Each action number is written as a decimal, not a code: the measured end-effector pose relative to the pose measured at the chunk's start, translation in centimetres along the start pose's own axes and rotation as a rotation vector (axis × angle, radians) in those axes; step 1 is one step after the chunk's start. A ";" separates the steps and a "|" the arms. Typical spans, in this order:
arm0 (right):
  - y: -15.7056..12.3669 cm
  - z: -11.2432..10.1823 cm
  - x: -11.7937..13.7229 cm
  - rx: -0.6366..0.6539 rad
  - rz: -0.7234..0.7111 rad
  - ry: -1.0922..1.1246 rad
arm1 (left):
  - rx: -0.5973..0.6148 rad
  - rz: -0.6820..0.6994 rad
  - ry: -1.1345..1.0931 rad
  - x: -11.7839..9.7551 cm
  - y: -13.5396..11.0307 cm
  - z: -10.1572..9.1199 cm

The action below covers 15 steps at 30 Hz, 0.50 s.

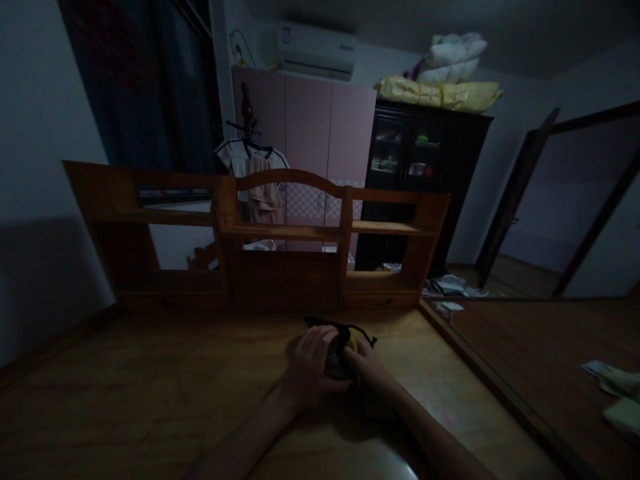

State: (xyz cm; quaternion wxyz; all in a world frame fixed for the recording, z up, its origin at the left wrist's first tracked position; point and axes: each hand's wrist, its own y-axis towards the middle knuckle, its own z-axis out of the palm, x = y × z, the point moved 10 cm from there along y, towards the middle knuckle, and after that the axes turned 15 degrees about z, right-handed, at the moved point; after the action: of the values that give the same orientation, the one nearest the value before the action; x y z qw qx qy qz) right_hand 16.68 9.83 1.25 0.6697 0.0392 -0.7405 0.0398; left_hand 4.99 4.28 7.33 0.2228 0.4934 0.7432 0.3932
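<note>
In the head view both hands meet over a wooden board. My left hand is closed around a dark, partly shiny object, its fingers curled over the top. My right hand is closed at the right side of the same bundle, fingers against a yellow piece. A thin black cord with a small knob at its end sticks out behind the right fingers. A dark flap points left beyond the left knuckles. Dim light and the hands hide the rest of the bundle, so its kind is unclear.
Ahead stands a wooden headboard with shelves. A raised wooden edge runs along the right, with the floor beyond it. Cloths lie at the far right. Behind are a pink wardrobe, a dark cabinet and a doorway.
</note>
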 end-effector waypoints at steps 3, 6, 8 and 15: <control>0.3 -0.3 -0.4 -0.029 0.048 0.006 | -0.008 -0.010 -0.002 0.0 0.0 -0.1; 0.2 -0.5 0.2 -0.051 0.016 -0.059 | -0.016 0.004 -0.011 -0.1 0.1 -0.2; -0.2 -0.3 1.1 -0.033 -0.045 -0.108 | -0.016 0.017 -0.007 -0.2 0.2 -0.4; -1.6 0.2 3.2 -0.057 -0.204 -0.384 | 0.021 0.052 0.018 -0.2 -0.1 0.0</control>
State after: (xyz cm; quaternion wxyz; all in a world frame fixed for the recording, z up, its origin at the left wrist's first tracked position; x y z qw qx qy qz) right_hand 16.35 8.17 4.45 0.5179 0.1019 -0.8474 -0.0571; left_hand 5.03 4.08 7.27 0.2007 0.5112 0.7363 0.3953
